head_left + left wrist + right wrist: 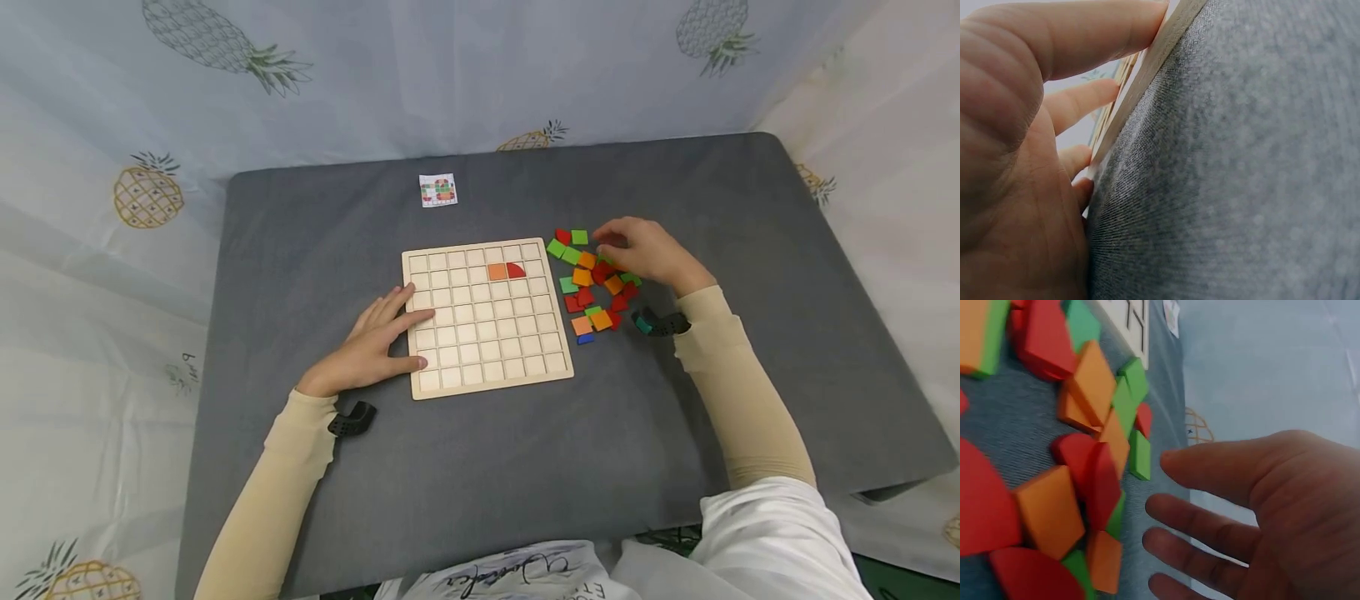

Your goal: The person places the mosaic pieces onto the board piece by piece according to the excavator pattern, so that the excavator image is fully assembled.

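Observation:
A wooden grid board (487, 333) lies on the grey table. In its upper part sit an orange square tile (497, 272) and a red quarter-round tile (515, 270). My left hand (367, 346) rests on the board's left edge with fingers spread; the left wrist view shows the thumb (1104, 31) against the rim. To the right of the board is a loose pile of red, orange, green and blue tiles (582, 277). Over the far side of this pile hovers my right hand (645, 250). In the right wrist view its thumb and fingers are apart, with nothing between them.
A small printed card (438, 190) with a coloured grid pattern lies beyond the board. The grey cloth-covered table (465, 475) extends around everything. A white curtain with pineapple prints (420, 75) hangs behind the table's far edge.

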The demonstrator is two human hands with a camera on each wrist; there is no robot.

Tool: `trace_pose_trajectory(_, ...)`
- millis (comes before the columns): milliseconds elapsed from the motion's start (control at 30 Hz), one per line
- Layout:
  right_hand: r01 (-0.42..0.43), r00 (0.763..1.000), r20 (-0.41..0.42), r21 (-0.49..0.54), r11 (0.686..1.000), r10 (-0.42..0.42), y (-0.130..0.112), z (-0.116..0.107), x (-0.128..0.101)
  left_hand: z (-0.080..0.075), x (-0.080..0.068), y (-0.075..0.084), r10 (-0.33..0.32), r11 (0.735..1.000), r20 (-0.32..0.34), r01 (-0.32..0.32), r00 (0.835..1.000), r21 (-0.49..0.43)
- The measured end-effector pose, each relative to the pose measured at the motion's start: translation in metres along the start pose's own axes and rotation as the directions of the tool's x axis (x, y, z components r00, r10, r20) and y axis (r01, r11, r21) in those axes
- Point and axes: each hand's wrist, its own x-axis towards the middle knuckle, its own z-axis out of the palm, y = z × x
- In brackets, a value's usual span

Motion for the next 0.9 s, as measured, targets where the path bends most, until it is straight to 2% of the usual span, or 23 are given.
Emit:
trace_pose_trajectory(233, 0.099, 0.995, -0.01, -0.06, 0.993, -0.1, -0.003, 0.013, -0.015, 0.001, -0.001, -0.001, -0.003, 1.0, -0.006, 0.003, 1.0, 0.007)
trace_pose_trajectory(400, 0.119, 0.992, -0.027, -0.099, 0.988, -0.122, -0.004, 0.019, -0.029, 0.001, 0.0, -0.003, -0.005, 1.0, -0.01, 0.005, 1.0, 0.011)
trace_pose_trajectory(533, 0.146, 0.989, -0.023, -0.072, 0.987, -0.148, 0.0, 0.027, -0.037, 0.001, 0.0, -0.003, -0.004, 1.0, -0.006, 0.004, 1.0, 0.009)
trace_pose_trajectory(700, 0.235, 0.972, 0.007, -0.047, 0.971, -0.235, 0.0, 0.038, -0.042, 0.002, -0.001, -0.002, -0.001, 1.0, -0.012, 0.002, 1.0, 0.004)
trace_pose_trajectory(900, 0.237, 0.972, 0.014, -0.107, 0.966, -0.236, -0.003, 0.046, -0.044, 0.004, 0.002, -0.002, 0.006, 1.0, -0.002, -0.006, 1.0, 0.012)
